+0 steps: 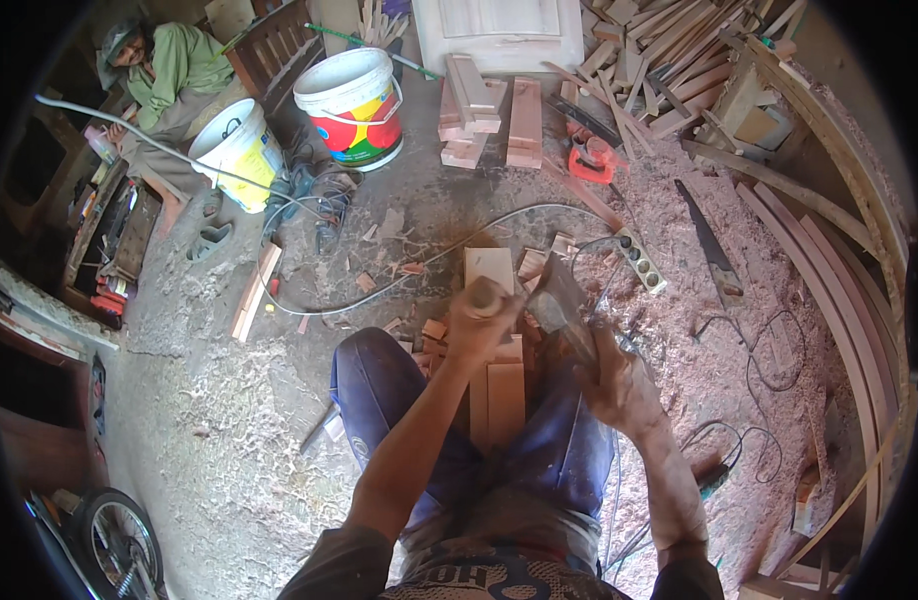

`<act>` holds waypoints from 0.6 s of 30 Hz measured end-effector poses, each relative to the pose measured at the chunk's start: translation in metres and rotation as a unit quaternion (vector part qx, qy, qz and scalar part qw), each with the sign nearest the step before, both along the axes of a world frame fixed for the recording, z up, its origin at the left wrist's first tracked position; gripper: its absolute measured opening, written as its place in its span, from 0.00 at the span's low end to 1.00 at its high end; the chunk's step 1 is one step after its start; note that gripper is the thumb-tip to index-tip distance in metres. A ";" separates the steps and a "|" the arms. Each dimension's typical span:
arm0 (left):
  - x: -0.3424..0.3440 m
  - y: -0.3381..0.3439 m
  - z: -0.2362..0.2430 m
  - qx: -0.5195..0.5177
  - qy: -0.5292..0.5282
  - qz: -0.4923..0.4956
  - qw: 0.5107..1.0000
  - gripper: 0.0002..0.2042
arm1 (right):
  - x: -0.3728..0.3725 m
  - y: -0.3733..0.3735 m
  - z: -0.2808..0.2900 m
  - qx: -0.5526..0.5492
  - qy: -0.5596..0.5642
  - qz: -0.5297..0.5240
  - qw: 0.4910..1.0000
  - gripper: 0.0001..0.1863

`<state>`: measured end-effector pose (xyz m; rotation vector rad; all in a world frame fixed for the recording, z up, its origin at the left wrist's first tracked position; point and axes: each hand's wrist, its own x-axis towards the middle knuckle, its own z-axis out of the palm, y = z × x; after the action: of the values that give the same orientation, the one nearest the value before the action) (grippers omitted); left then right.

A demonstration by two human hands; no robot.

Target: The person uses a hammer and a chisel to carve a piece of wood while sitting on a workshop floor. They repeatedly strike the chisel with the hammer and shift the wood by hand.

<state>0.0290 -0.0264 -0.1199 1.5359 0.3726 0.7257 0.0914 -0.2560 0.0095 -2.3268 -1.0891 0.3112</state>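
Observation:
My left hand [476, 330] grips an upright round wooden handle [486, 295], seen end-on, over a pale wooden block [487, 262] between my knees. The tool's lower end is hidden. My right hand [611, 385] is closed on a broad, worn tool [557, 305], like a hatchet or mallet, whose head is just right of the round handle. Below my hands, stacked wooden pieces [504, 400] lie between my legs, with small offcuts around them.
A power strip [641, 262], handsaw [707, 240] and red power tool [594, 158] lie rightward among cords and shavings. Two buckets [344, 120] and stacked boards [524, 120] stand ahead. Long planks [819, 290] line the right. Another person [179, 70] sits at back left.

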 end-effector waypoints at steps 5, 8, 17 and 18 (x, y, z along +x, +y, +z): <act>-0.013 -0.015 0.059 -0.315 -0.199 -0.071 0.925 0.07 | -0.014 0.010 -0.018 0.166 0.028 -0.018 0.986 0.22; -0.012 -0.032 0.084 -0.412 -0.287 -0.165 0.849 0.06 | -0.016 0.026 -0.013 0.186 0.082 -0.019 0.979 0.23; -0.009 0.001 0.011 -0.473 -0.079 -0.146 0.865 0.26 | -0.001 -0.023 -0.077 0.121 0.102 -0.085 0.984 0.24; -0.021 0.019 -0.041 -0.316 0.010 -0.087 0.945 0.28 | 0.002 -0.027 -0.096 0.094 0.096 -0.085 0.987 0.24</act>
<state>0.0083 -0.0077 -0.1608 0.9508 0.4281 0.3942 0.0935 -0.2826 -0.0867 -2.1536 -0.7869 0.3442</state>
